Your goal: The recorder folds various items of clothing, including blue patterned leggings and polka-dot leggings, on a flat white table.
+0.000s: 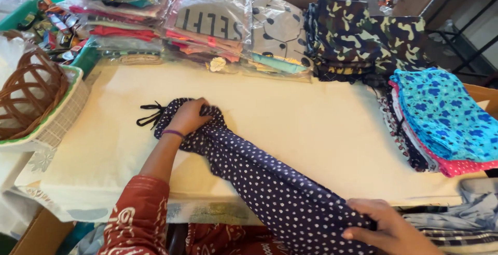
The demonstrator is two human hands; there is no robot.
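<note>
Head view of a cloth-covered table [321,130] bearing folded garments. A navy cotton garment with small white dots [259,177] lies stretched diagonally across the cream cover, running from the middle of the table toward the near right corner, where it hangs past the near edge. Its black drawstring [148,114] trails loose on the cover at the far-left end of the garment.

The left hand [189,116] presses down on the drawstring end of the dotted garment, fingers curled and closed over bunched cloth; a purple band circles its wrist, and the sleeve behind it is dark red with a white pattern. The right hand [386,226] sits at the near right corner, fingers closed in a pinch on the other end of the same garment, pulling the cloth taut between the two hands.

Along the far edge stands a row of clear plastic bags of folded clothing [207,21], stacked in piles. Beside them, toward the far right corner, is a stack of camouflage-print fabric [358,37]. At the right edge lies a pile of bright blue floral cloth over pink cloth [446,115], with grey checked fabric [467,224] nearer the person. At the left edge, a brown woven wicker basket [31,94] rests in a pale tray with a green rim [62,120].
</note>
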